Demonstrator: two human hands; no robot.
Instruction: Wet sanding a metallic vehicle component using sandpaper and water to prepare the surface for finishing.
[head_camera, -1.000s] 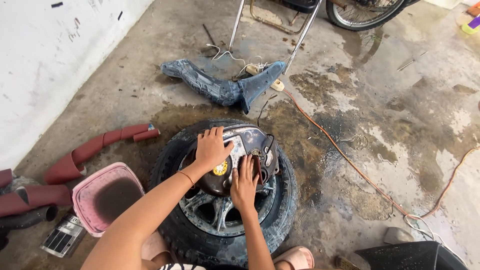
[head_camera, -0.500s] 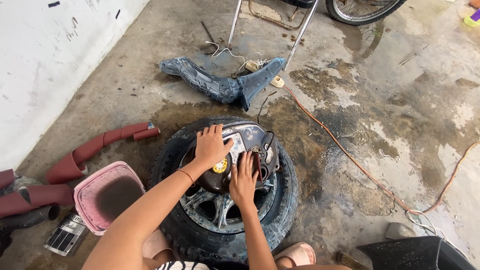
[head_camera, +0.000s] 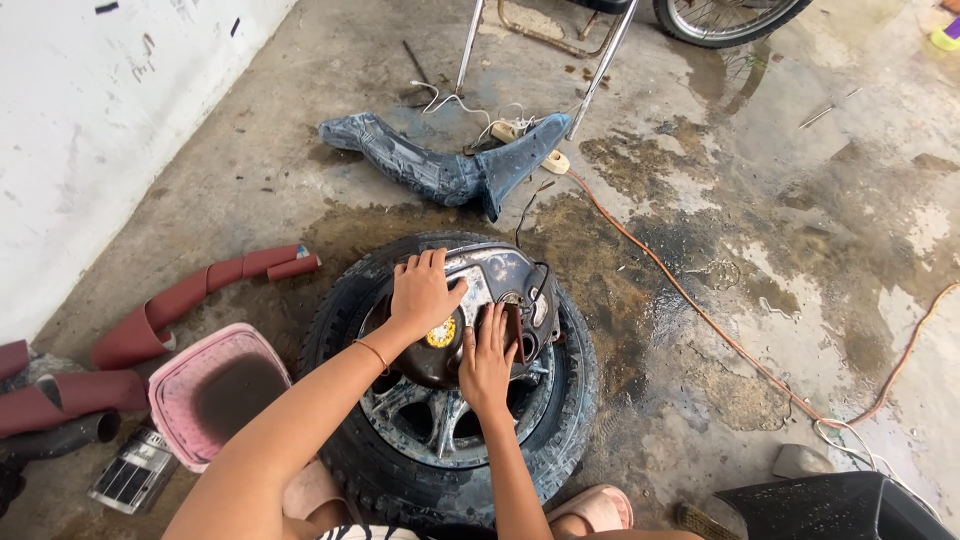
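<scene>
A black tyre on a dark spoked rim (head_camera: 572, 400) lies flat on the wet concrete floor. A dark, dirty metal part with a yellow round spot (head_camera: 500, 275) rests on top of the rim. My left hand (head_camera: 422, 292) lies palm down on the left side of that part, fingers spread. My right hand (head_camera: 487, 360) presses flat on its near side, fingers pointing away from me. Neither hand grips anything.
A pink square tub (head_camera: 212, 390) with dark liquid stands left of the tyre. Red hose pieces (head_camera: 180, 298) lie by the white wall. A wet denim garment (head_camera: 440, 170) lies beyond the tyre, an orange cable (head_camera: 700, 310) runs right, metal stand legs (head_camera: 600, 60) behind, a black bin (head_camera: 850, 505) bottom right.
The view has shifted slightly. My right hand has slid a little over the part. The left hand stays in place.
</scene>
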